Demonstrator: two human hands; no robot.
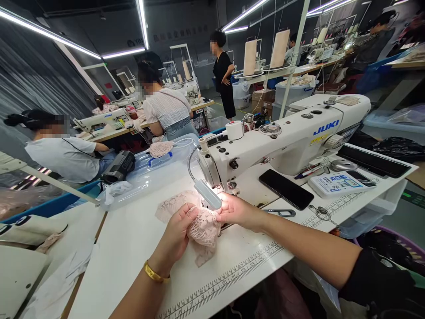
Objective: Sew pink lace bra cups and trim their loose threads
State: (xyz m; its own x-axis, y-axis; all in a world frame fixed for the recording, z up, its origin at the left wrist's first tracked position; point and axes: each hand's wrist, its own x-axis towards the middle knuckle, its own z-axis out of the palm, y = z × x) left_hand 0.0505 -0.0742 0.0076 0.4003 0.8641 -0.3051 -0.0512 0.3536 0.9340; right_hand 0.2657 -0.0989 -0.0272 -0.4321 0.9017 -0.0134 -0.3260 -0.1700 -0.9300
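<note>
Left hand – fingers pinching pale pink lace fabric | right hand – fingers curled on lace, before white sewing machine | clear plastic bin behind: pink cloth.

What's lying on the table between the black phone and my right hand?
In the head view, a pair of thread snips lies on the white table between the black phone and your right hand.

Table front open (sewing machine and lamp block behind).
</note>
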